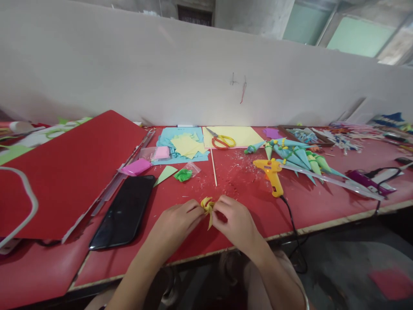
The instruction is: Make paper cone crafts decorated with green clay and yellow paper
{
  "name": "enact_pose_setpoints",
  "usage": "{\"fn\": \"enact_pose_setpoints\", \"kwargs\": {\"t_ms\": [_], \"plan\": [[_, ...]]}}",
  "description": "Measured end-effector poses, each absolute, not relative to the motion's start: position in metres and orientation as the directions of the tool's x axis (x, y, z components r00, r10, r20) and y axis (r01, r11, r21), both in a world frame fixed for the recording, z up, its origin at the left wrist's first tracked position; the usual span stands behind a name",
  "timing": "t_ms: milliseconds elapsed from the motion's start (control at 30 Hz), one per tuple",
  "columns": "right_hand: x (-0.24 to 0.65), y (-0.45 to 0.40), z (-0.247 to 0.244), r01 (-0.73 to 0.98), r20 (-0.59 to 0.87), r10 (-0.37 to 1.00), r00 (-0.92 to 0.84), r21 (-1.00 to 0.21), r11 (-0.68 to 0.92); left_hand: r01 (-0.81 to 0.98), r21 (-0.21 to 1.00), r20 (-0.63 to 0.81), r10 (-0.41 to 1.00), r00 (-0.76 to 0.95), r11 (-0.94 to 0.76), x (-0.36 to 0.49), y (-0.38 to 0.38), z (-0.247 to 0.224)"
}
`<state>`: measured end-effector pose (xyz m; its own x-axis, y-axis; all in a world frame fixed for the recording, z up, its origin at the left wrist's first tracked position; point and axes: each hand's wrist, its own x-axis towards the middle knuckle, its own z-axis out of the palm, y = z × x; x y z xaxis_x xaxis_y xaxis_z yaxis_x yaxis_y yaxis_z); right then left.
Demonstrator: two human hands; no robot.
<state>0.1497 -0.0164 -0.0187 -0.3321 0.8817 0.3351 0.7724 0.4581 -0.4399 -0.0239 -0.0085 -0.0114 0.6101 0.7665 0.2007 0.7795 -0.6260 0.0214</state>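
A small yellow folded-paper piece (207, 206) with several curled, petal-like points is held just above the red tabletop near its front edge. My left hand (180, 217) pinches its left side between thumb and fingers. From the other side, my right hand (232, 219) is closed with its fingertips on the right edge. The fingers cover part of the piece. Beyond the hands lies a thin pale stick (214, 168). A yellow hot glue gun (272, 174) with a clear glue stick (332, 180) lies to the right of my right hand.
Left are a black phone (124, 213), a red board (71, 176) and a pink packet (137, 167). Behind lie blue and yellow paper pieces (185, 145) and scissors (222, 140). Blue and green paper cones (295, 155) pile up at right. The glue gun's cord (293, 219) hangs over the front edge.
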Motion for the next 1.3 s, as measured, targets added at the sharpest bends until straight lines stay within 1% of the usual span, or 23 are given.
{"fn": "enact_pose_setpoints", "kwargs": {"t_ms": [133,300,533,733,867,1000,1133,1300], "plan": [[0.150,-0.016,-0.018,0.770,0.305,0.888,-0.344,-0.450,0.453,0.782,0.044,0.201,0.772,0.603,-0.622,-0.024,-0.009,-0.011],[0.151,-0.016,-0.017,0.763,0.302,0.885,-0.353,-0.455,0.460,0.810,0.068,0.191,0.804,0.563,-0.583,-0.024,-0.009,-0.010],[0.151,-0.016,-0.014,0.736,0.290,0.887,-0.360,-0.497,0.461,0.832,0.154,0.197,0.841,0.503,-0.533,-0.024,-0.010,-0.009],[0.152,-0.016,-0.015,0.708,0.302,0.882,-0.361,-0.528,0.470,0.841,0.160,0.182,0.852,0.490,-0.517,-0.023,-0.010,-0.009],[0.154,-0.017,-0.016,0.662,0.348,0.877,-0.331,-0.577,0.478,0.813,0.130,0.264,0.810,0.523,-0.567,-0.024,-0.010,-0.010],[0.155,-0.018,-0.016,0.672,0.419,0.875,-0.242,-0.579,0.462,0.805,0.149,0.354,0.791,0.499,-0.574,-0.025,-0.010,-0.009],[0.151,-0.018,-0.019,0.734,0.472,0.863,-0.179,-0.521,0.436,0.788,0.149,0.427,0.758,0.494,-0.598,-0.023,-0.009,-0.009],[0.144,-0.017,-0.023,0.820,0.511,0.850,-0.128,-0.428,0.381,0.778,0.084,0.535,0.687,0.491,-0.622,-0.019,-0.008,-0.010]]}}
